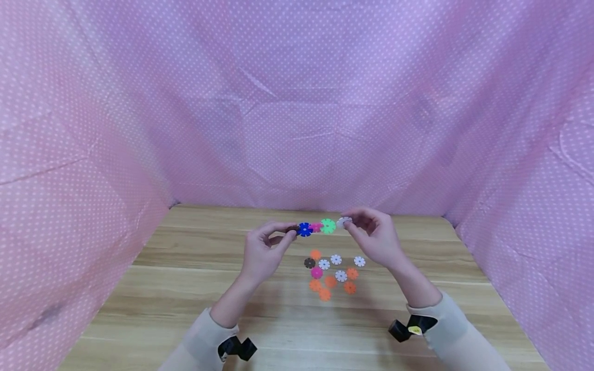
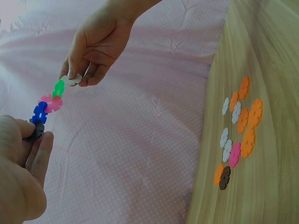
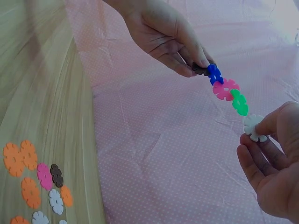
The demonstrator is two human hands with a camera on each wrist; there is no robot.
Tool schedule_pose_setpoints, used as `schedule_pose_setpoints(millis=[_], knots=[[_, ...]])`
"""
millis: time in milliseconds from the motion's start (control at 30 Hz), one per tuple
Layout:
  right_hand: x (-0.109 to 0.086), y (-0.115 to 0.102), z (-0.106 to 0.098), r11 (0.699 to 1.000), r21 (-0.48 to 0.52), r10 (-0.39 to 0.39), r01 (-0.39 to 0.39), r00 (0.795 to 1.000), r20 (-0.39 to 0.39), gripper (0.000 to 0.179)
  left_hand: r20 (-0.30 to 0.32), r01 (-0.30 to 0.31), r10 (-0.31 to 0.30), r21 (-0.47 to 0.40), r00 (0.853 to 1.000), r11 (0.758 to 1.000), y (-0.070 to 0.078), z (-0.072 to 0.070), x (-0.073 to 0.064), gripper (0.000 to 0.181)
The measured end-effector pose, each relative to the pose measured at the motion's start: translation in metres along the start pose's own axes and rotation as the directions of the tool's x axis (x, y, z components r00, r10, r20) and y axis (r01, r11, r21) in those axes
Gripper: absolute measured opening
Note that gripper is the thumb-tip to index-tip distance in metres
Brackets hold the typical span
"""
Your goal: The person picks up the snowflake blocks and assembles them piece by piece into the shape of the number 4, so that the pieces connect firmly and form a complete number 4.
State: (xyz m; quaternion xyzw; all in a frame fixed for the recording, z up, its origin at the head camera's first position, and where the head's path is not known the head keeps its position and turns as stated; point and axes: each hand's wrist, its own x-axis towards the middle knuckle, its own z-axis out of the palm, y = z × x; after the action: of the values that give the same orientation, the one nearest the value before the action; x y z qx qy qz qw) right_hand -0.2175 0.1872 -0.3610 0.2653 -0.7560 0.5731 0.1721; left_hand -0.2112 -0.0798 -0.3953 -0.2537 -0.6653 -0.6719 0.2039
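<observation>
Above the table, my left hand (image 1: 263, 253) pinches a dark brown notched snowflake disc (image 2: 35, 132) between thumb and fingers. Joined to it in a row are a blue disc (image 1: 304, 229), a pink disc (image 3: 226, 89) and a green disc (image 1: 328, 225). At the green end, my right hand (image 1: 379, 241) holds a white snowflake disc (image 3: 253, 127) by thumb and fingertips. The white disc's edge is close beside the green one; whether they touch I cannot tell. Fingers cover part of the brown and white discs.
Below the hands, loose discs lie flat on the wooden table (image 1: 185, 288): several orange (image 1: 325, 293), several white (image 1: 341, 276), one pink (image 1: 317, 272) and one brown (image 1: 309, 263). Pink dotted cloth (image 1: 297, 129) hangs behind the table and along both sides.
</observation>
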Motion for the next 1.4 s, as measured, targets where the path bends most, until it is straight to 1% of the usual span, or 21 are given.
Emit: schedule_pose_setpoints(millis=[167,333,467,700,800,1033,1167,1400], knots=[[-0.0005,-0.0001,0.0011,1.0,0.013,-0.014,0.014,1.0,0.0,0.017,0.0,-0.001,0.001,-0.007,1.0,1.0,-0.0007,0.0001,0.0002,0.013],[-0.0016,0.0008,0.0018,1.0,0.003,-0.017,0.017,1.0,-0.006,0.017,0.005,0.009,-0.009,-0.019,1.0,1.0,-0.0013,0.0007,-0.0005,0.013],[-0.0022,0.0006,0.0026,0.999,-0.006,-0.034,0.034,0.999,-0.017,0.017,0.004,0.013,-0.013,-0.017,1.0,1.0,-0.0012,0.0009,-0.0004,0.013],[-0.0037,0.0013,0.0042,0.998,0.006,-0.059,0.06,0.997,-0.04,0.017,-0.001,-0.015,0.015,0.006,1.0,1.0,-0.0022,0.0003,-0.0007,0.013],[-0.0039,0.0032,0.004,0.998,0.011,-0.063,0.063,0.997,-0.038,0.017,0.0,-0.022,0.022,0.008,1.0,1.0,-0.0028,0.0004,-0.0005,0.014],[-0.005,0.0051,0.0048,0.998,0.014,-0.059,0.059,0.998,-0.009,0.017,0.003,-0.011,0.011,0.008,1.0,1.0,-0.0021,0.0015,-0.0009,0.014],[-0.0055,0.0047,0.005,0.999,-0.001,-0.053,0.053,0.998,-0.017,0.016,0.003,0.002,-0.002,0.016,1.0,1.0,-0.0028,0.0019,-0.0012,0.012],[-0.0057,0.0029,0.0036,0.999,-0.037,-0.001,0.0,1.0,-0.026,0.012,-0.001,0.019,-0.019,0.024,1.0,1.0,-0.0031,0.0021,-0.0019,0.011]])
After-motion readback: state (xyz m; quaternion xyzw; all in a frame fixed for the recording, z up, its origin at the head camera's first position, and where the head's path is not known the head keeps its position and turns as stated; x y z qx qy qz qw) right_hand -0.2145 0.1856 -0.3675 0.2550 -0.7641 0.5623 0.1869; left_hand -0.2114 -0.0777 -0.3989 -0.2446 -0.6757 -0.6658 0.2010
